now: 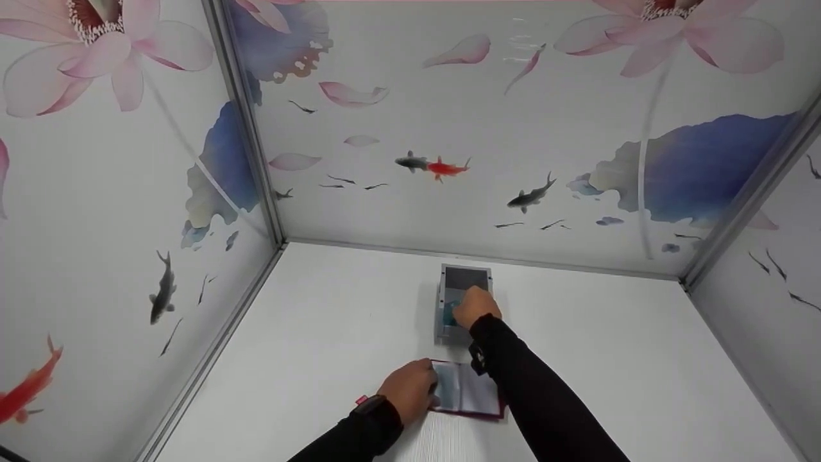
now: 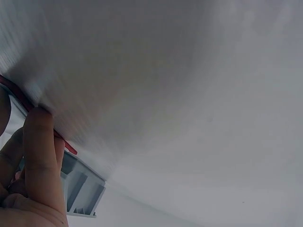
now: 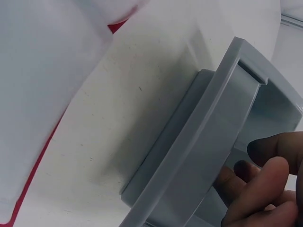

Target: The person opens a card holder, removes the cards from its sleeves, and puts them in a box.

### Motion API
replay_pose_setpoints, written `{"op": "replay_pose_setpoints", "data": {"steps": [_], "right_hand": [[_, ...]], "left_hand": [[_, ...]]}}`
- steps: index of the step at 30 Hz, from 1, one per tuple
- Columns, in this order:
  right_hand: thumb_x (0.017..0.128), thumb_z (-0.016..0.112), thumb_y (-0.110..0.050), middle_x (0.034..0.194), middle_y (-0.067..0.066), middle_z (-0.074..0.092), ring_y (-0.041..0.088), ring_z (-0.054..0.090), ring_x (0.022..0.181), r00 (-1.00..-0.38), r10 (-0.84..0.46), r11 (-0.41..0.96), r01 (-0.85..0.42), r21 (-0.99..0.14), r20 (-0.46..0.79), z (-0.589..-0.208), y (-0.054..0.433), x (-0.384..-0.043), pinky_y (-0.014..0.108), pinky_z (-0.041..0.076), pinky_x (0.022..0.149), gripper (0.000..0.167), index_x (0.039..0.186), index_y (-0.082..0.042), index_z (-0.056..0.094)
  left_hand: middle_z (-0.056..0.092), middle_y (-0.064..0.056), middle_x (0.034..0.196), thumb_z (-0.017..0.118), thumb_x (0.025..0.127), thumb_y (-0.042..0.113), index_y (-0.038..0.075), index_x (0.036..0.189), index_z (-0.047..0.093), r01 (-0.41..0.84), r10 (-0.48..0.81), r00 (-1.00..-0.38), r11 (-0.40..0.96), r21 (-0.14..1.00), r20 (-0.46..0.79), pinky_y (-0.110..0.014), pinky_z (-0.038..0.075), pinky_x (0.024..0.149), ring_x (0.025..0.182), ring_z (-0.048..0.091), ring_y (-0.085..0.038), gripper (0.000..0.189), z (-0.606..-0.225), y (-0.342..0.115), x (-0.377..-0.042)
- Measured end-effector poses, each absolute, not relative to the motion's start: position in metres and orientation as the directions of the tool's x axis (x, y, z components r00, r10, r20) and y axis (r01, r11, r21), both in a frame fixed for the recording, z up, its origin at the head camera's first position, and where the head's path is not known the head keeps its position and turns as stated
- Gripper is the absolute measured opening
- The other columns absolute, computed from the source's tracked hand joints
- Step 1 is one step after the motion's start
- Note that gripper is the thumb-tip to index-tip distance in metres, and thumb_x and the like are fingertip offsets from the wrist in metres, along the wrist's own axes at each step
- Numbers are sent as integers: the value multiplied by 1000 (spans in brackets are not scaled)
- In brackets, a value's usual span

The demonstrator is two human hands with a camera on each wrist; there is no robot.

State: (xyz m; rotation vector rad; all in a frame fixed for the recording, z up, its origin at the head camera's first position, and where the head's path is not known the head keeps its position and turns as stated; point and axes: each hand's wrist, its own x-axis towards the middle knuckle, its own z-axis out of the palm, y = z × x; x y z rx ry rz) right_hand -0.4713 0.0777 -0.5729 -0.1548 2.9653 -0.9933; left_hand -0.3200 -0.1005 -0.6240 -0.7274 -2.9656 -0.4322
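Observation:
A small red-covered booklet (image 1: 478,388) with clear plastic sleeves lies opened out on the white table. My left hand (image 1: 409,391) grips its left edge, and the left wrist view shows fingers (image 2: 40,151) against the red cover (image 2: 68,147). Beyond the booklet is a grey plastic box (image 1: 467,277) with a raised rim. My right hand (image 1: 478,307) reaches into this box with bent fingers; in the right wrist view the thumb (image 3: 274,149) stands apart from the fingers, with nothing visible between them. Something teal (image 1: 451,313) shows inside the box beside that hand; its kind is unclear.
White panels printed with lotus flowers and fish enclose the table (image 1: 346,308) at the back (image 1: 385,212) and both sides. Metal corner posts (image 1: 256,147) stand where the panels meet. The box sits a little short of the back panel.

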Motion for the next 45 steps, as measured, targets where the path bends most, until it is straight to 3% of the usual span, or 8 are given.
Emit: {"op": "replay_pose_setpoints", "data": {"steps": [6, 21, 28, 31, 35, 38, 41, 45], "right_hand": [[101, 70, -9, 53, -8, 32, 13, 35, 50, -995, -97, 804, -80, -589, 2, -571, 80, -469, 29, 31, 49, 58, 56, -20, 37], [97, 69, -3, 53, -8, 33, 12, 32, 47, -989, -133, 779, -145, -610, 65, -558, 87, -457, 28, 28, 47, 53, 56, -19, 40], [101, 76, -8, 79, 2, 72, 13, 54, 64, -975, -172, 738, -221, -638, 139, -539, 87, -430, 29, 46, 64, 12, 90, -4, 77], [100, 76, -9, 88, 6, 79, 13, 57, 67, -969, -198, 729, -244, -640, 145, -538, 91, -416, 30, 49, 66, 12, 89, -5, 79], [98, 76, -8, 82, 8, 77, 13, 54, 62, -962, -250, 722, -263, -641, 113, -546, 97, -397, 30, 48, 63, 18, 80, -7, 76], [96, 77, -8, 94, 12, 81, 12, 58, 69, -951, -297, 718, -279, -637, 83, -556, 100, -385, 31, 51, 67, 8, 91, -3, 80], [92, 81, -13, 104, 12, 80, 13, 62, 77, -936, -350, 699, -278, -659, 24, -567, 100, -375, 33, 54, 71, 32, 121, 3, 78], [90, 85, -16, 89, 5, 71, 15, 58, 73, -895, -435, 676, -254, -692, -97, -578, 101, -364, 33, 48, 65, 63, 147, 4, 65]], "left_hand": [[65, 5, 91, 101, 86, 26, 13, 90, 79, 483, 455, -874, 849, 213, 167, -26, 55, 76, 82, 60, -8, 26, -624, -98, -320], [66, 4, 93, 101, 87, 28, 12, 90, 79, 472, 453, -881, 850, 232, 133, -27, 56, 77, 83, 61, -9, 28, -620, -93, -320], [63, 5, 91, 102, 85, 27, 12, 88, 76, 471, 447, -882, 849, 239, 149, -28, 54, 75, 80, 57, -9, 30, -621, -96, -319], [65, 4, 92, 101, 87, 27, 11, 90, 78, 469, 449, -883, 850, 242, 137, -29, 56, 76, 82, 59, -9, 28, -622, -96, -318], [64, 4, 94, 100, 88, 27, 12, 92, 79, 460, 444, -888, 859, 224, 121, -29, 57, 78, 85, 61, -10, 26, -625, -97, -319], [64, 4, 95, 100, 89, 27, 12, 93, 79, 454, 440, -891, 864, 218, 110, -30, 57, 78, 85, 60, -10, 26, -625, -97, -320], [65, 3, 96, 100, 88, 27, 11, 95, 79, 444, 434, -896, 867, 227, 97, -31, 58, 80, 86, 61, -11, 27, -621, -98, -319], [66, 2, 97, 98, 90, 26, 10, 96, 79, 449, 440, -893, 864, 229, 91, -32, 58, 80, 87, 61, -11, 26, -616, -98, -317]]}}
